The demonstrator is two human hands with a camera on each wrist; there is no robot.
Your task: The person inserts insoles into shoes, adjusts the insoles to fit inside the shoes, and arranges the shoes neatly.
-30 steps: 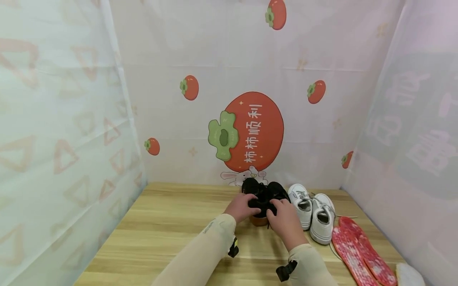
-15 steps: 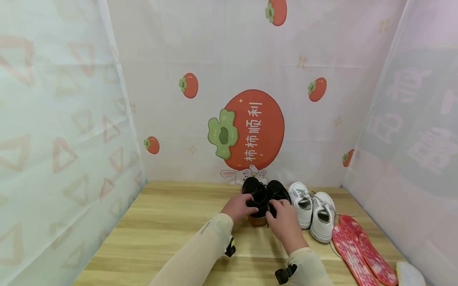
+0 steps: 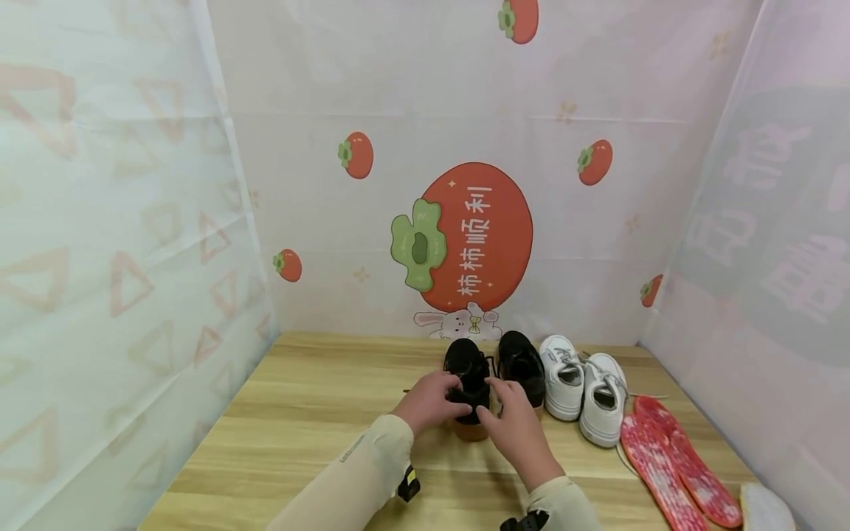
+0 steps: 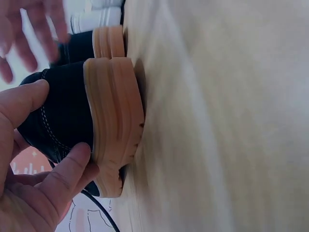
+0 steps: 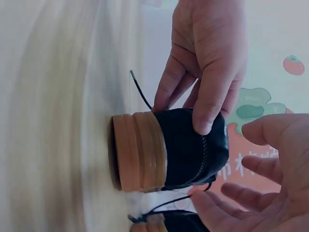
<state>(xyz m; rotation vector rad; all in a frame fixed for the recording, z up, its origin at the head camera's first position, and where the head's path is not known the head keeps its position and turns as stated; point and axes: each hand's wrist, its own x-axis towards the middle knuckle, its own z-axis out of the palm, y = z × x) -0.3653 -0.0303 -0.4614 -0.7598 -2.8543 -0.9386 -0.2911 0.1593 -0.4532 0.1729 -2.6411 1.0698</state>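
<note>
My left hand [image 3: 428, 402] grips the nearer-left black shoe [image 3: 460, 358] at its heel. In the left wrist view the thumb lies on the back of the black upper and the fingers press its side, above a thick tan sole [image 4: 118, 106]. My right hand [image 3: 516, 431] hovers at the shoe's right side with relaxed, spread fingers, holding nothing. A thin dark lace [image 5: 140, 89] sticks out past the shoe in the right wrist view. The other black shoe [image 3: 518, 354] stands just to the right, toe toward the back wall.
A pair of white sneakers, the left one [image 3: 563, 402] and the right one [image 3: 600, 431], stands beside the black shoes. Red-and-white insoles [image 3: 657, 461] lie farther right, with a white fuzzy piece [image 3: 766, 509] at the front corner. Printed cloth walls [image 3: 319, 199] surround the wooden table [image 3: 299, 428].
The gripped black shoe has moved left and slightly toward me, leaving a gap to its mate. Both hands have shifted left along with it.
</note>
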